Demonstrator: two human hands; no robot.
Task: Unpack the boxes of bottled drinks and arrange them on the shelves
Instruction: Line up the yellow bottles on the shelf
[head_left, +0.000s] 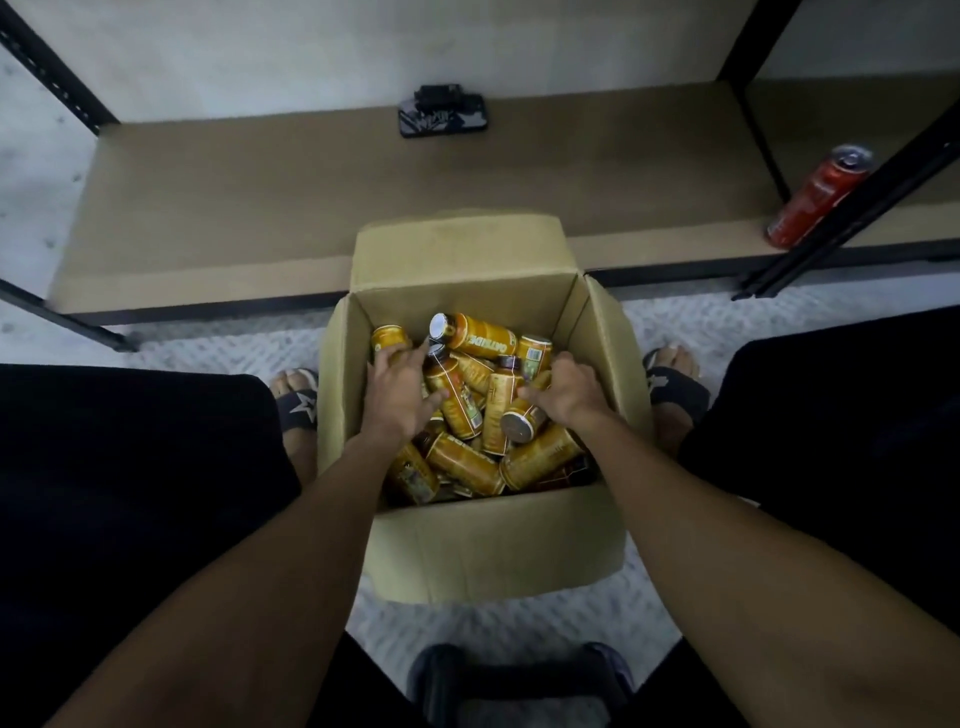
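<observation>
Plain corrugated cardboard box (493, 540) on the floor (218, 338), flaps open, holding glossy orange cylindrical bottles (467, 465) jumbled at all angles. The right hand (571, 387) curls its grip round one bottle (519, 422), flat round base toward the camera, long axis running away. The left hand (397, 387) spreads over the heap; grip unclear
</observation>
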